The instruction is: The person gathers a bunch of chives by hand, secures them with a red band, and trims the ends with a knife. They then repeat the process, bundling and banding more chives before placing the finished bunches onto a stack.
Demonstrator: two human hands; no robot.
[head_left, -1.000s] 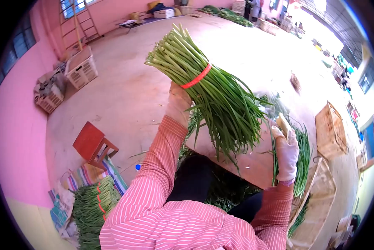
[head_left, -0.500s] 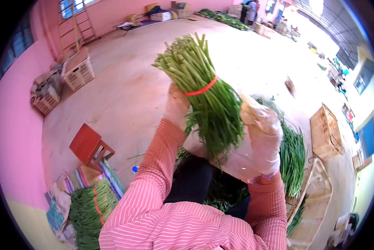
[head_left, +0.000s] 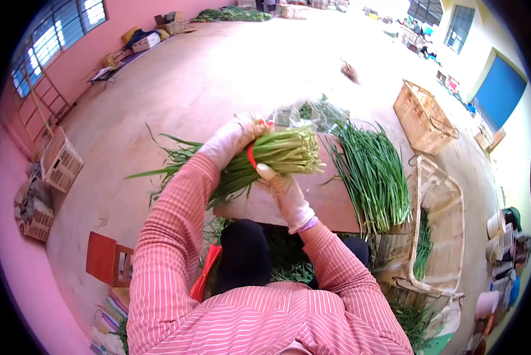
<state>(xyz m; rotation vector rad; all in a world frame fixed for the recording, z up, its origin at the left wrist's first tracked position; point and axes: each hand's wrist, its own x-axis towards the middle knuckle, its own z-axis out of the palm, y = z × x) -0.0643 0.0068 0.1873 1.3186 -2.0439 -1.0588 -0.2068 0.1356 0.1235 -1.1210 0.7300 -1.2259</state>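
Observation:
A bundle of green stalks (head_left: pixel 283 151) with a red band (head_left: pixel 252 155) around it lies sideways in both hands, pale cut ends to the right and leaves to the left. My left hand (head_left: pixel 233 139), in a pale glove, is wrapped over the bundle beside the band. Under the cut-end side, my right hand (head_left: pixel 283 192), also gloved, grips the stalks with its thumb near the band. Below them is a low board (head_left: pixel 336 210). A loose pile of long green leaves (head_left: pixel 375 177) rests on its right side.
Right of the board stand a long basket (head_left: pixel 449 236) and a wooden crate (head_left: pixel 422 115). A red stool (head_left: pixel 102 258) is at the left. Red strips (head_left: pixel 206 273) hang by my left knee. Clear plastic (head_left: pixel 318 112) lies at the board's far edge.
The bundle has come down from upright and turned sideways, its cut ends now pointing right. Both hands have moved with it; my right hand is now beneath the stalks. The view has shifted rightward.

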